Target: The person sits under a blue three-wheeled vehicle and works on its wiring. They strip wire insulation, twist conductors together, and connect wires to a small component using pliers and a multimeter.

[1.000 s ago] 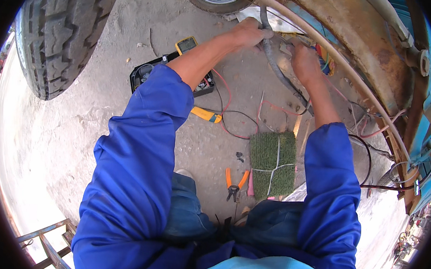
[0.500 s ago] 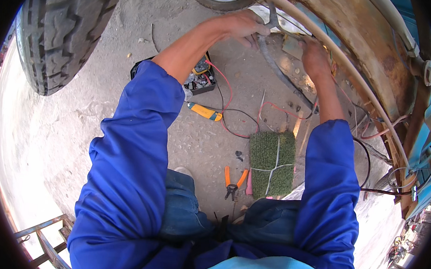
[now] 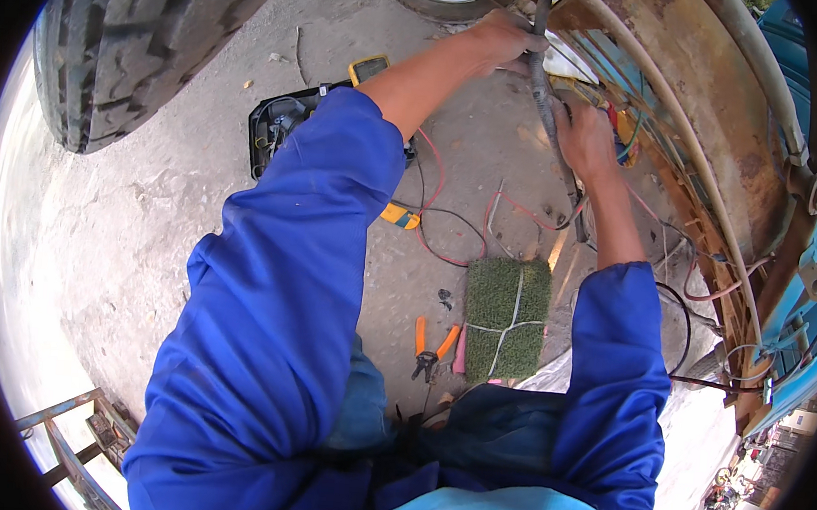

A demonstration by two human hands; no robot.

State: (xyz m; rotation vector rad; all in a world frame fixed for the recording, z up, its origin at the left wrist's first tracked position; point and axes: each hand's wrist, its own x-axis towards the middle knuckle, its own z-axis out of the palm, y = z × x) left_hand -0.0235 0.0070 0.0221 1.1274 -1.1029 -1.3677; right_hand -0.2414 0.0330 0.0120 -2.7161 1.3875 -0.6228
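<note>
A grey tape-wrapped wiring harness (image 3: 541,87) hangs from the upper edge down toward the ground at centre right. My left hand (image 3: 508,42) is closed at its upper part, with the thumb against the wrapping; the other fingers are partly hidden. Lower down, on the right side of the harness, my right hand (image 3: 584,140) is closed around it, its fingertips out of sight. Past my right hand, a red and yellow item (image 3: 624,142) lies partly covered beside the rusty frame.
A black case (image 3: 258,143) holds tools, with a yellow-edged meter (image 3: 369,68) at its corner. Orange-handled pliers (image 3: 432,350) lie by a tied green turf mat (image 3: 508,308). A large tyre (image 3: 112,50) stands left; a rusty vehicle frame (image 3: 716,115) rises right.
My right hand has come down and left onto the harness, nearer my left hand, which has moved slightly right and up. The harness has shifted right and hangs steeper. The view has shifted a little.
</note>
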